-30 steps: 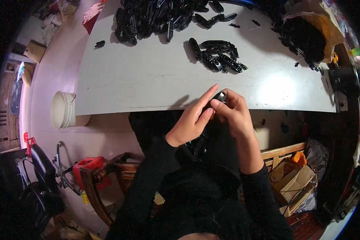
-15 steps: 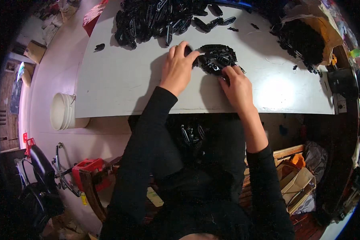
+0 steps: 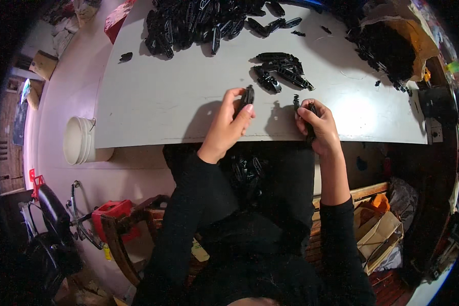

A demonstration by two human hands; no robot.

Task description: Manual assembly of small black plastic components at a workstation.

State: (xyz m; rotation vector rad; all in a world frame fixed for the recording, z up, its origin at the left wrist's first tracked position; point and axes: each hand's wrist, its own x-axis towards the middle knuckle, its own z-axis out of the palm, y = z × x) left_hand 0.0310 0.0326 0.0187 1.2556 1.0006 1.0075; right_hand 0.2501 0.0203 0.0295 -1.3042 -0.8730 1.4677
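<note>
My left hand [image 3: 227, 122] is closed around a long, curved black plastic piece [image 3: 248, 97], held upright above the white table near its front edge. In my right hand [image 3: 321, 125] is another long black plastic piece [image 3: 311, 122]; a smaller, jagged black part [image 3: 296, 102] sticks up by its thumb and fingertips. Just beyond both hands lies a small group of similar black pieces [image 3: 283, 69]. Whether these are clips or some other fitting I cannot tell.
A big heap of black pieces [image 3: 188, 25] covers the table's [image 3: 153, 102] far left. At the right, a brown bag [image 3: 421, 46] spills small black parts [image 3: 387, 56]. A white bucket [image 3: 79, 140] stands left of the table. More black pieces [image 3: 247, 171] rest in my lap.
Both hands have drawn back from the small group toward the table's front edge, each with a black piece. Fewer pieces lie in that group now.
</note>
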